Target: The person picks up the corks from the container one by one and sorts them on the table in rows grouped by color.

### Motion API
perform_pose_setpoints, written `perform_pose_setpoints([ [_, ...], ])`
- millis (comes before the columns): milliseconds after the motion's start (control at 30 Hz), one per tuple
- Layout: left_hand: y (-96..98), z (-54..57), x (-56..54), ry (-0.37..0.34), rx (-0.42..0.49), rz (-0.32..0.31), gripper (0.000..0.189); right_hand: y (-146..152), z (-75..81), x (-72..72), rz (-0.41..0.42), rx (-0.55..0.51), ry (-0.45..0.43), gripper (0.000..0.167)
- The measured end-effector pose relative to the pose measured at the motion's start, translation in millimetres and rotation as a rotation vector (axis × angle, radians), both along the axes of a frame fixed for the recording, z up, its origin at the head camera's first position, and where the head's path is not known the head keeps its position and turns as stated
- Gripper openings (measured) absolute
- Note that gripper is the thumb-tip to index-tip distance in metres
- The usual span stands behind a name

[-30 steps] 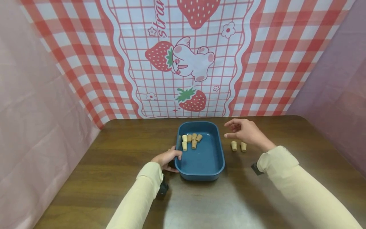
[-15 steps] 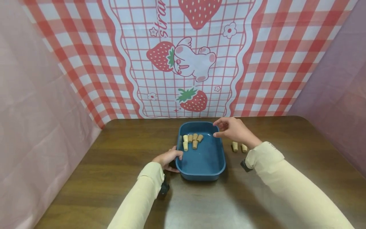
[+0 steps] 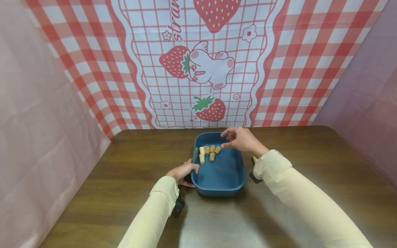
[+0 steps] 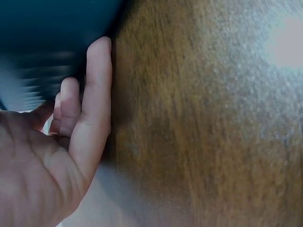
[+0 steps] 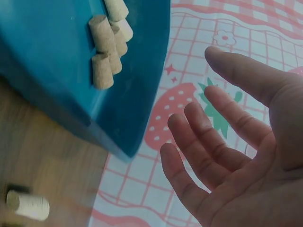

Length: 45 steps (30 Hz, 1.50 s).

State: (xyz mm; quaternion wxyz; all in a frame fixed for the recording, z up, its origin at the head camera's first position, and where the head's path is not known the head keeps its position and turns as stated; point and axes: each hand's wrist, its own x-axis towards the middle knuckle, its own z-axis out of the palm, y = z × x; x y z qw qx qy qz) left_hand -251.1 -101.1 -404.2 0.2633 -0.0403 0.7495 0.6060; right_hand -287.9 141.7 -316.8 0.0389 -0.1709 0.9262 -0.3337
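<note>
A blue rectangular tub stands on the table with several tapered corks lying in its far left part, some pale and some brown. My left hand holds the tub's left side, thumb over the rim. In the left wrist view, the fingers lie low along the outer wall. Over the tub's far right part hovers my right hand, fingers loosely bent and apart from the thumb. Nothing lies in its palm in the right wrist view. A pale cork lies on the table outside the tub, mostly behind my right wrist in the head view.
The brown wooden table reaches back to a hanging red-and-white checked cloth with strawberries on it. Plain pinkish cloth hangs on the left and a purplish one on the right.
My right hand has moved left from above the two loose corks to over the tub, its forearm now covering most of them. The left hand keeps its hold.
</note>
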Motion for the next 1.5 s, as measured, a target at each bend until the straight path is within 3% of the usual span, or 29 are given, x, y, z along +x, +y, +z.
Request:
perform_pose_setpoints([
  [800, 0.0, 0.0, 0.7, 0.004, 0.011, -0.002, 0.093, -42, -16.7, -11.7, 0.06, 0.001, -0.057, 0.039],
  [1133, 0.6, 0.2, 0.3, 0.005, 0.013, 0.011, 0.092, -55, -25.4, -12.5, 0.038, 0.055, -0.105, 0.043],
  [1500, -0.1, -0.6, -0.9, -0.002, 0.008, 0.013, 0.095, -69, -33.7, -13.3, 0.031, 0.119, -0.074, 0.041],
])
